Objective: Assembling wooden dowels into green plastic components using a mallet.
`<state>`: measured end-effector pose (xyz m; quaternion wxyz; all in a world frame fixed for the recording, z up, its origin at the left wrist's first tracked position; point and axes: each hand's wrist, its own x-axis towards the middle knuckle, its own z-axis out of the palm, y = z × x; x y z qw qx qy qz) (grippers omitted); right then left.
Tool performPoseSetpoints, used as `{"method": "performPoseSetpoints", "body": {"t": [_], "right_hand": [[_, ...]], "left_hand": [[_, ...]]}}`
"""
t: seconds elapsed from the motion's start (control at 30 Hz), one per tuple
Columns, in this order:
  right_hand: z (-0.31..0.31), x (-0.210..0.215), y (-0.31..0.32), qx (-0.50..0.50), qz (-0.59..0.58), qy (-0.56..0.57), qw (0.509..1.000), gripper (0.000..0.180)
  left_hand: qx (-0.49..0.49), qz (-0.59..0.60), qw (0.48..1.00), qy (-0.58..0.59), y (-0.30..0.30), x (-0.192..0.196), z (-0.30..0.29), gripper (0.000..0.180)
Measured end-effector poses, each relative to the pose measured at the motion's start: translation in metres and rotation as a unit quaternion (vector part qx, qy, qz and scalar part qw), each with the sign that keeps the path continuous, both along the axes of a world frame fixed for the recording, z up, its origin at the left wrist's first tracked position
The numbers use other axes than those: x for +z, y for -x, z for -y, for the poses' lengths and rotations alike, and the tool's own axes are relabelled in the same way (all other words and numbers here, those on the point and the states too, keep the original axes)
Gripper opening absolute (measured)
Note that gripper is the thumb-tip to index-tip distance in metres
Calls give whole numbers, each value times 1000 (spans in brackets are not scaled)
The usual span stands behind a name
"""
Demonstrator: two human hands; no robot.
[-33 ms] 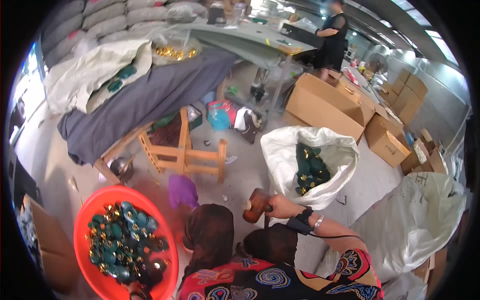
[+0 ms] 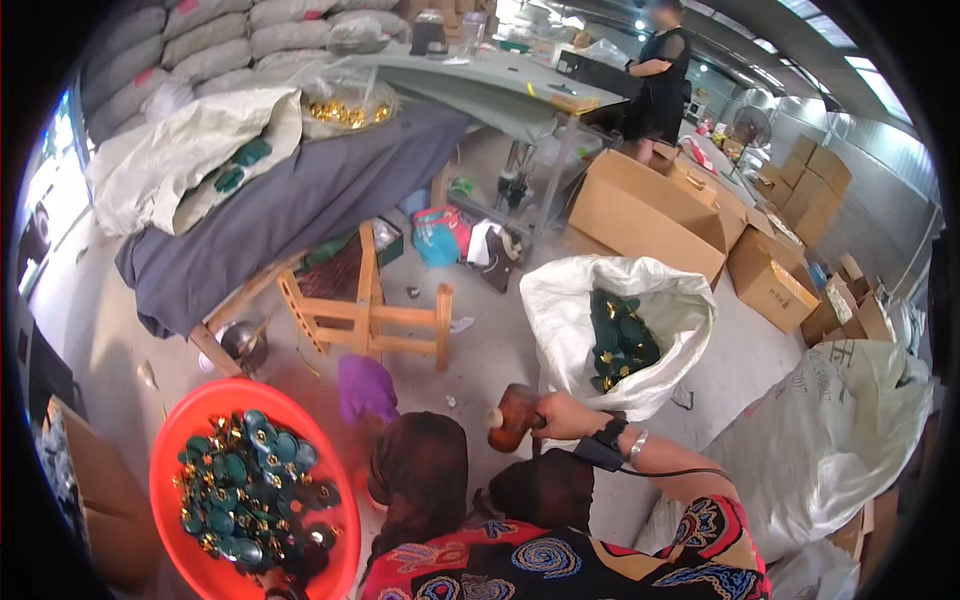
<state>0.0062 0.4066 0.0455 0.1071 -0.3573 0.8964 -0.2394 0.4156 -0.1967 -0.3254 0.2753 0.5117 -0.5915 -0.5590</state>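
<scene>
My right hand (image 2: pixel 567 417) is closed around the handle of a mallet with a brown, barrel-shaped head (image 2: pixel 515 418), held above my lap. A dark wristband and a bracelet circle that wrist. Low on the left, my left hand (image 2: pixel 278 584) reaches into the near side of a red-orange basin (image 2: pixel 171 420); its fingers are dim and mostly hidden. Inside the basin lies a heap of round dark green pieces with gold-coloured parts (image 2: pixel 235 470). Beyond the mallet stands a white woven sack (image 2: pixel 555 300), its mouth wide, holding similar green and gold pieces (image 2: pixel 622 340).
A wooden frame (image 2: pixel 400 345) stands ahead on the floor near a cloth-covered bench (image 2: pixel 330 190). Cardboard boxes (image 2: pixel 640 205) and a full white sack (image 2: pixel 820 440) line the right. A person in black (image 2: pixel 657 85) stands by the far table (image 2: pixel 480 75).
</scene>
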Motion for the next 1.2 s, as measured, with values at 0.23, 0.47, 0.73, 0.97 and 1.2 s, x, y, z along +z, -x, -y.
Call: {"method": "performPoseSetpoints", "body": {"t": [0.23,0.47,0.73,0.97,1.2], "right_hand": [[23,-12,-8,89,125,-63,986,35],[13,-2,-28,29,223,-59,973,40],[-30,47,-61,-116,157,47,980,26],[-29,-23,-20,-178,0,0,984,26],[24,28,1,-124,-114,57,984,20]], "left_hand": [[-35,5,989,-144,67,-6,-11,91],[-50,-44,978,-197,143,-15,-6,49],[-339,-170,902,-207,234,29,-45,43],[35,289,947,-135,194,97,-60,43],[-70,308,948,32,95,131,-62,29]]}}
